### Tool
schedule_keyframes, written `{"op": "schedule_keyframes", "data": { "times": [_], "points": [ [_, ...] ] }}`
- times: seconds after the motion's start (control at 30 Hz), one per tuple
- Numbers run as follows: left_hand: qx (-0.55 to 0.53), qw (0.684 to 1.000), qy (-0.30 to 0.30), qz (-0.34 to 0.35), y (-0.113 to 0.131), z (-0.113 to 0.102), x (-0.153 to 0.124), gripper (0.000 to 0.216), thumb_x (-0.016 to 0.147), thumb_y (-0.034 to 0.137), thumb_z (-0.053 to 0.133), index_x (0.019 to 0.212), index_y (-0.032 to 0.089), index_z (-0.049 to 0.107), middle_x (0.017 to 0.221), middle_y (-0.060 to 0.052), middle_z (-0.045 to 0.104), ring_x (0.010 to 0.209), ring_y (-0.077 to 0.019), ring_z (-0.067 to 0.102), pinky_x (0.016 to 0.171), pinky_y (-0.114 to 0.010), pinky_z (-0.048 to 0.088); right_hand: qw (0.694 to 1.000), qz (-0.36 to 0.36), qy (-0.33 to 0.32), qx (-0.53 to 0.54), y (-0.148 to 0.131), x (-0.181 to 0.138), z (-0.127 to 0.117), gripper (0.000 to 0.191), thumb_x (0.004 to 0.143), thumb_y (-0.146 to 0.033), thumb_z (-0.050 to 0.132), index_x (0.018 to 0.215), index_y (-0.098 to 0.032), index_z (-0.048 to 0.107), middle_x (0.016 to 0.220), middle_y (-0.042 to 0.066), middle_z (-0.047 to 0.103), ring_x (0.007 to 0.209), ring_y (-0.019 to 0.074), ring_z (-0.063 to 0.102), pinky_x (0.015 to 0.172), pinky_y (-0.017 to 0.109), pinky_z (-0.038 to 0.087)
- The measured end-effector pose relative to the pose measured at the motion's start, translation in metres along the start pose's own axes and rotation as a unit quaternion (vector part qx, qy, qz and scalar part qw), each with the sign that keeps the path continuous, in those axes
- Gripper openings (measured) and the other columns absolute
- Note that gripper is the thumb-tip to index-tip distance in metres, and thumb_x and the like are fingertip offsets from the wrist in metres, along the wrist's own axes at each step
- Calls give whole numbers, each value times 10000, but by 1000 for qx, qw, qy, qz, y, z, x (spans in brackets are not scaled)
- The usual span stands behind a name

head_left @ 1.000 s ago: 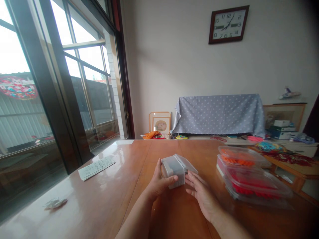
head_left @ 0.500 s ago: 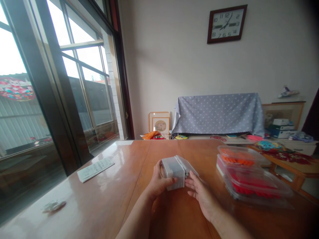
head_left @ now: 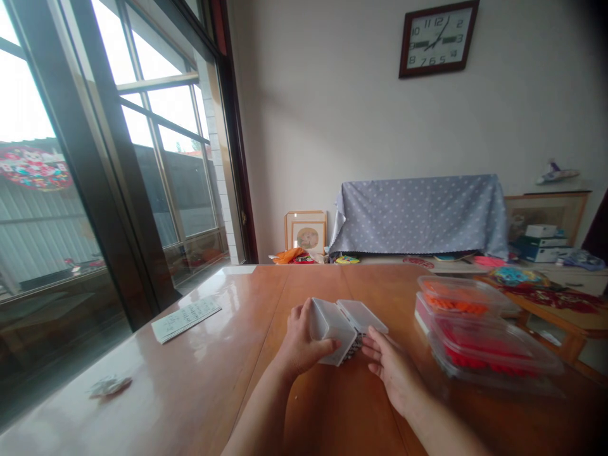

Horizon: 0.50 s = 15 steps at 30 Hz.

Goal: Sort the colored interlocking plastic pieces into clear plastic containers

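A translucent plastic box [head_left: 327, 342] is tipped on its side over the wooden table [head_left: 204, 392], in front of me. My left hand [head_left: 304, 342] grips it from the left, thumb across the near side and fingers behind. The flap-like lid [head_left: 363, 316] hangs open to the right. My right hand [head_left: 387, 364] has its fingertips on the lid's near corner, fingers bent. Small dark-and-light pieces [head_left: 352, 348] show at the box's mouth between both hands; their kind is too small to make out.
Clear tubs with orange pieces [head_left: 453, 299] and red pieces [head_left: 494, 342] are stacked at the right. On the left lie a sheet of written paper [head_left: 187, 320] and a small clear plastic packet [head_left: 110, 386]. A cloth-covered object [head_left: 418, 215] stands beyond the table.
The box has tilted further, its mouth turning down toward the table on the right. Small pieces now show at its opening. The lid lies flatter, with my right fingers still at its edge.
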<state>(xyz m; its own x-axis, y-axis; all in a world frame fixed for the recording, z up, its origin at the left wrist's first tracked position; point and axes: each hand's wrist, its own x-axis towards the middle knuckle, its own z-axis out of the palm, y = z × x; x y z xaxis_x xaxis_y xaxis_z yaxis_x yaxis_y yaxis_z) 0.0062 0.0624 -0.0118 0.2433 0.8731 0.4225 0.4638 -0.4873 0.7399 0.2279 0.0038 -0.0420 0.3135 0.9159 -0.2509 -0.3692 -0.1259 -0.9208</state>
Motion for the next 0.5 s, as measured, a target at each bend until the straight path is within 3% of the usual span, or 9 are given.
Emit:
{"op": "schedule_keyframes", "data": {
  "times": [0.33, 0.5],
  "points": [
    [12, 999, 42, 22, 15, -4, -2, 975, 667, 489, 840, 1526, 288, 423, 1470, -132, 463, 1389, -382, 393, 1173, -515, 304, 999, -14, 20, -38, 0, -1, -1, 539, 746, -624, 719, 1147, -264, 716, 1182, 60, 733, 1022, 240, 674, 644, 277, 442],
    [9, 998, 65, 27, 20, -5, -3, 893, 695, 465, 821, 1488, 282, 453, 1437, -122, 484, 1355, -348, 434, 1155, -501, 332, 996, -57, 16, -59, -3, -6, 1, 545, 764, -652, 693, 1136, -255, 730, 1151, 64, 740, 984, 240, 677, 648, 287, 436]
  ]
}}
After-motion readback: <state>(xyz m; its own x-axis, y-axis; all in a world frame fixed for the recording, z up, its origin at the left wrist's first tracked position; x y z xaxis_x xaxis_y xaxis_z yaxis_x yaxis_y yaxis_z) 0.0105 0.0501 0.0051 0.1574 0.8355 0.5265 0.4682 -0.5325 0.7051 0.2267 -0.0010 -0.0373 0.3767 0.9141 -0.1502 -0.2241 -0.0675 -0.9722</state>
